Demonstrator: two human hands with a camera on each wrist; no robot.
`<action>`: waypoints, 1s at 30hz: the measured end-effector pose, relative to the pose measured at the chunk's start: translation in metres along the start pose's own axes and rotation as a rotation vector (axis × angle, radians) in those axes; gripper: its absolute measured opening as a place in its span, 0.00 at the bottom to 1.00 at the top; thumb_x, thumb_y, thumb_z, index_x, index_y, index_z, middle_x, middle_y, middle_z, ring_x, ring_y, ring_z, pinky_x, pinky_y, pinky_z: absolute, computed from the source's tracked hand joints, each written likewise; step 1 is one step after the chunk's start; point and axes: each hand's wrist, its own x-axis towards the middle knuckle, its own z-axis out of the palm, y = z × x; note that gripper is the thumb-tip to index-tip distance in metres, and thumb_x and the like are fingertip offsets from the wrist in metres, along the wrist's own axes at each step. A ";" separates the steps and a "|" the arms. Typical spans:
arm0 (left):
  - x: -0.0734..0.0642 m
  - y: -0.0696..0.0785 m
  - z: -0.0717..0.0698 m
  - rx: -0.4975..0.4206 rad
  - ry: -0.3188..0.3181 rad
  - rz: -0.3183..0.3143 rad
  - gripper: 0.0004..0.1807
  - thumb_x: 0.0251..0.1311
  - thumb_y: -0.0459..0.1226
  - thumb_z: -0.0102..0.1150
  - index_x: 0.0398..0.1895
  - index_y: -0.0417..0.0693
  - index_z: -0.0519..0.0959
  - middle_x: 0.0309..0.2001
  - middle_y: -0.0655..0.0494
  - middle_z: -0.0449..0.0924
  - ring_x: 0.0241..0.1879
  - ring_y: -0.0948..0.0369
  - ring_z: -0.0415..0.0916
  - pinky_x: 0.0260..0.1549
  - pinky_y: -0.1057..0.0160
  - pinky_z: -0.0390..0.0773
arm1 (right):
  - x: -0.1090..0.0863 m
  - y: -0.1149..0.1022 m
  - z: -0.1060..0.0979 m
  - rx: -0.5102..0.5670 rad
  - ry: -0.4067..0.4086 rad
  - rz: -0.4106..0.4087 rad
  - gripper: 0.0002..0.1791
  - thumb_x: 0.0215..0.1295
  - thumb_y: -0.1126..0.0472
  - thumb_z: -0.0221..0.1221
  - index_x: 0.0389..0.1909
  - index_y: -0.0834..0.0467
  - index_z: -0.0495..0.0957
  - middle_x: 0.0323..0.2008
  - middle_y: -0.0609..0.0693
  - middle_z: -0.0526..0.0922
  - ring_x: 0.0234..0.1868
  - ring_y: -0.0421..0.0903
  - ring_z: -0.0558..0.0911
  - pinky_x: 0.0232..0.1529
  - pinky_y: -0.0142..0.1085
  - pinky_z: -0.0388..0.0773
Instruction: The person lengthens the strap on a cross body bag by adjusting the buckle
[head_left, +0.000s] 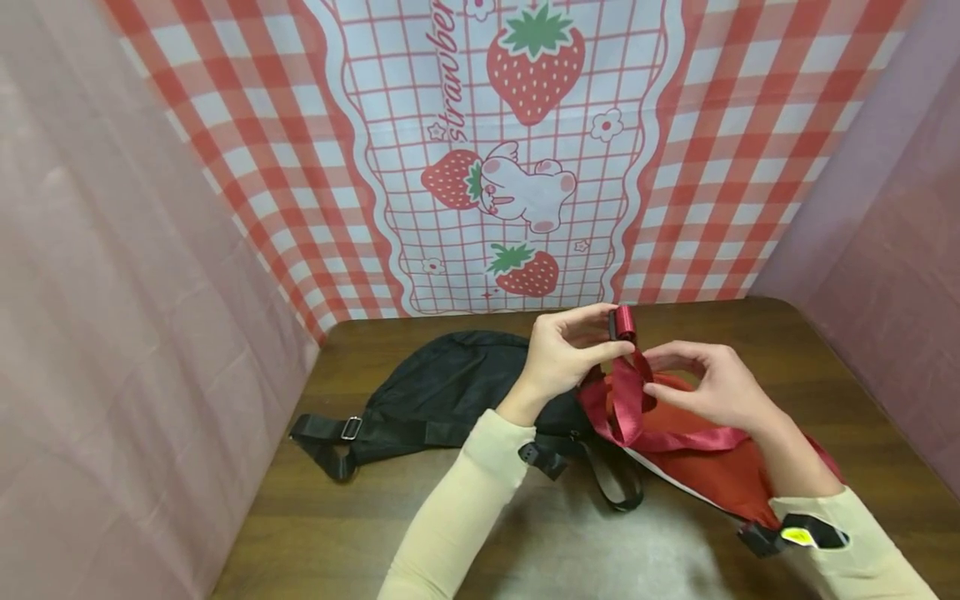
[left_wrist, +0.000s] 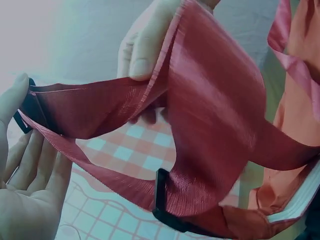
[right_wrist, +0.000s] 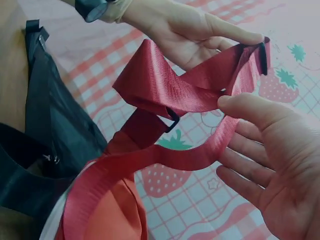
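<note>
My left hand [head_left: 562, 354] pinches a black slider buckle [left_wrist: 34, 107] threaded with a red strap [head_left: 628, 404], thumb on one side and fingers on the other. Across from it, my right hand [head_left: 712, 387] pinches the same strap between thumb and fingers a short way from the buckle. The strap loops and folds between both hands. A second black ring [left_wrist: 161, 196] hangs lower on the webbing in the left wrist view. Below the hands lies the orange-red bag [head_left: 738, 477] the strap belongs to, with a whitish zip along its edge, partly hidden by my right forearm.
A black bag [head_left: 457, 375] lies to the left on the wooden table [head_left: 300, 533], its strap with a metal slider [head_left: 351, 428] stretching left. Another black strap loop [head_left: 626, 500] lies near the middle. Behind stands a strawberry-patterned cloth [head_left: 517, 208]; pinkish curtains [head_left: 135, 333] flank both sides.
</note>
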 end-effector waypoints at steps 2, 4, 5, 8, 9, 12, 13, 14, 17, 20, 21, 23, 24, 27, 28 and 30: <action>0.000 0.000 0.002 -0.010 -0.016 0.003 0.26 0.58 0.25 0.76 0.62 0.36 0.84 0.52 0.33 0.89 0.43 0.64 0.91 0.50 0.63 0.89 | -0.001 0.000 0.003 0.001 0.011 -0.035 0.29 0.52 0.75 0.78 0.56 0.57 0.86 0.47 0.39 0.90 0.48 0.29 0.87 0.54 0.18 0.80; 0.000 0.000 0.004 -0.021 -0.036 0.014 0.26 0.58 0.25 0.76 0.62 0.34 0.84 0.50 0.31 0.89 0.42 0.64 0.91 0.49 0.63 0.90 | 0.001 -0.001 0.007 0.028 0.039 -0.074 0.30 0.49 0.78 0.78 0.56 0.60 0.85 0.48 0.38 0.89 0.48 0.29 0.87 0.54 0.18 0.81; 0.000 0.000 0.005 -0.024 -0.049 0.026 0.26 0.58 0.24 0.76 0.61 0.34 0.84 0.50 0.31 0.89 0.42 0.63 0.91 0.49 0.62 0.90 | 0.002 -0.002 0.009 0.039 0.055 -0.093 0.30 0.48 0.80 0.77 0.55 0.62 0.85 0.47 0.37 0.89 0.47 0.29 0.87 0.54 0.19 0.81; 0.002 0.001 0.005 -0.030 -0.066 0.051 0.25 0.58 0.24 0.75 0.61 0.33 0.84 0.49 0.30 0.88 0.42 0.61 0.92 0.49 0.61 0.90 | 0.005 -0.004 0.011 0.050 0.075 -0.122 0.27 0.48 0.82 0.76 0.51 0.62 0.86 0.45 0.40 0.89 0.46 0.31 0.87 0.53 0.19 0.82; 0.002 0.001 0.004 -0.026 -0.064 0.056 0.25 0.58 0.24 0.76 0.61 0.33 0.84 0.49 0.30 0.89 0.43 0.60 0.92 0.49 0.61 0.90 | 0.006 -0.005 0.010 0.049 0.077 -0.118 0.26 0.48 0.82 0.76 0.50 0.62 0.87 0.44 0.43 0.89 0.45 0.32 0.87 0.52 0.20 0.83; 0.002 0.002 0.001 -0.005 -0.047 0.055 0.26 0.57 0.24 0.76 0.61 0.34 0.84 0.50 0.32 0.89 0.44 0.60 0.92 0.51 0.63 0.89 | 0.003 -0.006 -0.002 0.025 0.068 -0.089 0.24 0.48 0.81 0.76 0.45 0.58 0.87 0.39 0.46 0.89 0.42 0.32 0.87 0.47 0.20 0.83; 0.002 0.002 -0.001 0.001 -0.042 0.053 0.26 0.57 0.24 0.76 0.61 0.34 0.84 0.51 0.33 0.89 0.44 0.60 0.91 0.51 0.63 0.89 | 0.002 -0.007 -0.007 0.029 0.054 -0.074 0.24 0.49 0.81 0.76 0.46 0.57 0.87 0.39 0.45 0.89 0.41 0.32 0.88 0.45 0.20 0.83; 0.001 0.001 -0.002 0.005 -0.039 0.051 0.26 0.57 0.24 0.77 0.61 0.34 0.84 0.51 0.33 0.89 0.44 0.60 0.91 0.51 0.63 0.89 | 0.001 -0.008 -0.012 0.047 0.031 -0.057 0.24 0.51 0.81 0.75 0.47 0.57 0.86 0.39 0.45 0.89 0.41 0.33 0.87 0.45 0.20 0.83; 0.001 -0.001 0.000 0.016 -0.063 0.062 0.26 0.56 0.25 0.77 0.60 0.35 0.85 0.51 0.35 0.89 0.44 0.62 0.90 0.52 0.64 0.89 | 0.005 -0.015 -0.024 0.166 -0.087 -0.007 0.19 0.63 0.80 0.66 0.53 0.63 0.82 0.41 0.44 0.88 0.40 0.36 0.87 0.43 0.24 0.84; 0.003 -0.003 0.006 0.024 -0.113 0.097 0.26 0.56 0.25 0.78 0.60 0.35 0.84 0.52 0.36 0.89 0.47 0.67 0.88 0.55 0.64 0.87 | 0.017 -0.030 -0.031 0.276 -0.224 0.094 0.10 0.77 0.73 0.56 0.55 0.65 0.79 0.39 0.45 0.86 0.36 0.41 0.84 0.36 0.32 0.85; 0.004 -0.004 0.009 0.028 -0.132 0.108 0.27 0.56 0.26 0.78 0.61 0.36 0.84 0.54 0.37 0.88 0.49 0.68 0.87 0.57 0.64 0.87 | 0.022 -0.036 -0.034 0.306 -0.253 0.130 0.08 0.80 0.70 0.54 0.53 0.65 0.79 0.36 0.46 0.86 0.33 0.43 0.84 0.33 0.35 0.86; 0.004 -0.008 0.013 0.044 -0.182 0.118 0.30 0.56 0.26 0.78 0.64 0.37 0.82 0.57 0.38 0.87 0.52 0.68 0.86 0.59 0.64 0.86 | 0.028 -0.048 -0.040 0.292 -0.259 0.158 0.07 0.82 0.66 0.54 0.46 0.62 0.81 0.29 0.43 0.83 0.27 0.41 0.80 0.26 0.36 0.82; 0.004 -0.011 0.015 0.067 -0.212 0.109 0.32 0.55 0.27 0.79 0.66 0.38 0.82 0.57 0.39 0.87 0.52 0.67 0.86 0.58 0.65 0.86 | 0.029 -0.053 -0.043 0.300 -0.248 0.153 0.07 0.81 0.67 0.55 0.43 0.62 0.82 0.27 0.44 0.81 0.26 0.42 0.78 0.24 0.37 0.80; 0.003 -0.026 0.015 0.186 -0.326 0.041 0.35 0.55 0.33 0.81 0.68 0.42 0.80 0.57 0.45 0.87 0.52 0.65 0.85 0.56 0.69 0.85 | 0.028 -0.063 -0.057 0.320 -0.198 0.089 0.09 0.78 0.74 0.54 0.37 0.64 0.80 0.24 0.45 0.78 0.25 0.43 0.75 0.22 0.41 0.75; 0.002 -0.031 0.014 0.220 -0.365 0.011 0.36 0.56 0.35 0.81 0.69 0.43 0.80 0.57 0.47 0.87 0.53 0.64 0.85 0.55 0.71 0.84 | 0.026 -0.065 -0.061 0.308 -0.176 0.057 0.10 0.78 0.76 0.53 0.36 0.64 0.79 0.23 0.45 0.76 0.24 0.44 0.73 0.23 0.41 0.71; -0.001 -0.041 0.011 0.248 -0.427 -0.054 0.35 0.57 0.36 0.80 0.69 0.43 0.80 0.57 0.48 0.88 0.52 0.64 0.85 0.54 0.73 0.84 | 0.023 -0.068 -0.068 0.300 -0.138 0.036 0.12 0.78 0.76 0.51 0.34 0.63 0.78 0.22 0.46 0.74 0.24 0.45 0.71 0.24 0.41 0.68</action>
